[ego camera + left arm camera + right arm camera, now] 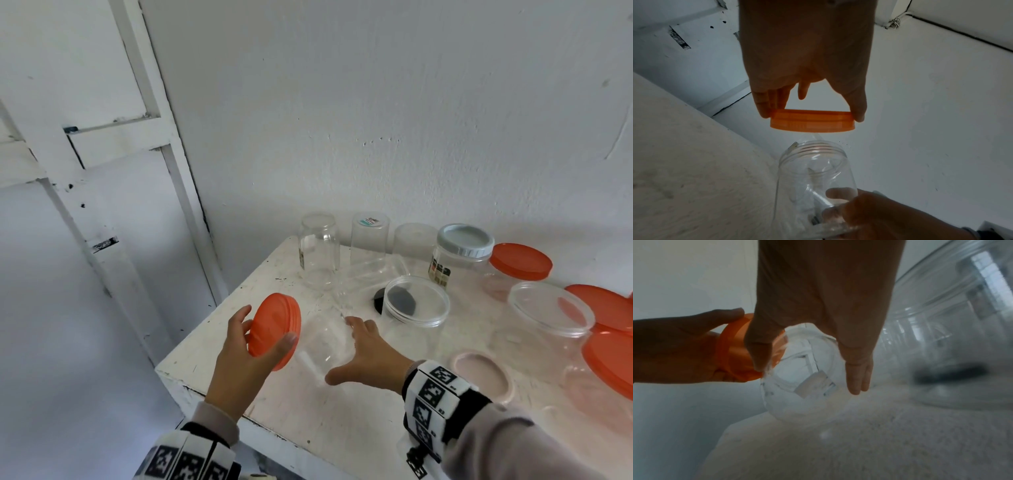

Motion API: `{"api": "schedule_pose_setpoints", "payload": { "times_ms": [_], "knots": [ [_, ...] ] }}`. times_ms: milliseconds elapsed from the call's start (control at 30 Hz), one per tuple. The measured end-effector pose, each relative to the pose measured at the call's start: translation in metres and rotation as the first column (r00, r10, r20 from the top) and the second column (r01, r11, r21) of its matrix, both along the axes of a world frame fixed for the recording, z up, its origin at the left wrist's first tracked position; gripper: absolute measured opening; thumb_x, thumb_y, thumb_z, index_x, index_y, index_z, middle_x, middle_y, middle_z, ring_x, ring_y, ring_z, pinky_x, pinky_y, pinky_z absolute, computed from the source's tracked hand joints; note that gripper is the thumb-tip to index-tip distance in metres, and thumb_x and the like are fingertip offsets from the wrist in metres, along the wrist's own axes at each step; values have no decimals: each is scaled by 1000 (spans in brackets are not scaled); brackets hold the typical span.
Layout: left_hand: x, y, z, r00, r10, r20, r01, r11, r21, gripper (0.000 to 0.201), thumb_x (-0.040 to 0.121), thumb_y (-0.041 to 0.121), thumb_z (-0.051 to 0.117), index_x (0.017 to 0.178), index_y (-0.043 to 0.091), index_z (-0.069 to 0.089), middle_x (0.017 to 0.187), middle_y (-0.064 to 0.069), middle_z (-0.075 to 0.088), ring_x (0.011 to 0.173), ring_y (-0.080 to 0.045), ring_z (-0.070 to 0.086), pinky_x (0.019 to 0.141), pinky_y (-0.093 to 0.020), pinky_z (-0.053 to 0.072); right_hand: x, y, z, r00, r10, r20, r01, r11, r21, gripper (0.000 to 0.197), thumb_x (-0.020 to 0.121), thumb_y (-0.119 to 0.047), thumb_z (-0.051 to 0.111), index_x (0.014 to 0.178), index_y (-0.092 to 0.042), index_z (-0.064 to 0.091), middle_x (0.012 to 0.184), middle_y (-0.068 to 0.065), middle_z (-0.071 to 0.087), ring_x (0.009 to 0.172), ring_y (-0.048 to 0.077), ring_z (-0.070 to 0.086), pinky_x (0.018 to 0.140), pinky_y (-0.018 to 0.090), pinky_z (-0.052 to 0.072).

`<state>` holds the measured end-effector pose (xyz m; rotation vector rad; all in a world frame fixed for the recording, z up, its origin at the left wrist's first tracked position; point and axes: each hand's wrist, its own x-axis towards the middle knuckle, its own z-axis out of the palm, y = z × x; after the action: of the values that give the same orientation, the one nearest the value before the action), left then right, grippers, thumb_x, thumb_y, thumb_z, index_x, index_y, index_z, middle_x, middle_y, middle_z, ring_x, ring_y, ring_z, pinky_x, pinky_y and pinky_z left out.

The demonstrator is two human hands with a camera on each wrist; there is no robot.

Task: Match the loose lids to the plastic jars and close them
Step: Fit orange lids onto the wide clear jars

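Orange lid (275, 331) held w/ left hand (239, 363), clear jar (325, 346) held w/ right hand (368, 359) — lid just off the jar's mouth, not on it.

Left thumb and fingers (764, 104) grip the lid's ribbed rim on opp. sides; the lid sits tilted, just left of the jar. Right hand wraps the jar's body, thumb on the near side, fingers on the far side; jar is tipped on its side, threaded mouth toward the lid, above the white table (342, 425) near its left front corner. Right of the jar, on the table: open wide jar (416, 301), pink lid (481, 375) — further right, more orange lids, one at (520, 261).
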<state>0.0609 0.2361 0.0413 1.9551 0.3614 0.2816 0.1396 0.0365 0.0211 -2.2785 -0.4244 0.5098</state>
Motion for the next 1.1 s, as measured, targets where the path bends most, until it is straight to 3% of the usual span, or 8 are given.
{"api": "schedule_pose_setpoints", "payload": {
  "times_ms": [133,233,400,533,667,867,1000,1100],
  "knots": [
    [6,-4,0,999,-41,-3,41,999,23,98,58,66,73,139,35,25,142,2,39,113,-16,43,92,-35,44,3,-10,-5,1000,6,-28,-5,1000,12,108,61,-34,87,141,-19,16,137,0,30,119,13,38,97,25,39],
    [9,-11,-1,997,-76,-14,77,995,63,102,53,65,69,140,34,26,139,6,39,114,-14,41,96,-36,44,2,-15,-10,999,22,-32,-22,1000,-4,112,58,-32,90,139,-17,15,139,3,35,120,16,40,102,28,39],
    [14,-21,1,984,-156,-81,166,976,140,107,49,69,76,137,29,31,128,11,37,111,-12,41,93,-30,43,4,-17,-15,996,38,-86,-33,998,50,114,60,-28,90,143,-18,11,148,3,31,131,19,38,106,28,36],
    [22,-29,2,968,-224,-109,244,944,223,99,60,53,81,139,25,30,131,9,37,112,-10,39,93,-26,40,5,-16,-15,988,90,-129,-76,991,106,112,63,-25,89,145,-22,13,146,-1,33,134,18,37,109,32,34],
    [30,-36,1,950,-270,-160,309,894,325,106,63,51,81,146,24,20,145,6,29,130,-15,32,104,-31,34,4,-14,-14,989,113,-99,-105,991,78,104,64,-28,88,142,-21,19,125,-11,45,120,12,48,100,29,43],
    [34,-45,-2,928,-315,-198,370,838,402,110,64,54,79,148,24,13,150,6,23,136,-14,22,107,-29,29,4,-15,-15,990,77,-121,-68,994,82,110,62,-32,90,145,-27,17,135,-4,48,118,13,45,93,26,37],
    [34,-43,-9,926,-330,-185,378,827,417,113,63,55,79,148,24,11,150,6,22,136,-14,21,106,-27,26,3,-15,-13,989,74,-129,-67,996,58,110,62,-33,89,145,-26,17,130,-5,49,114,12,46,91,25,38],
    [33,-39,-13,919,-340,-201,392,849,355,124,58,60,80,149,28,3,153,7,16,139,-15,19,110,-33,27,1,-15,-8,988,72,-137,-66,997,44,113,63,-31,89,146,-24,13,130,-5,45,113,12,45,92,25,38]
  ]
}}
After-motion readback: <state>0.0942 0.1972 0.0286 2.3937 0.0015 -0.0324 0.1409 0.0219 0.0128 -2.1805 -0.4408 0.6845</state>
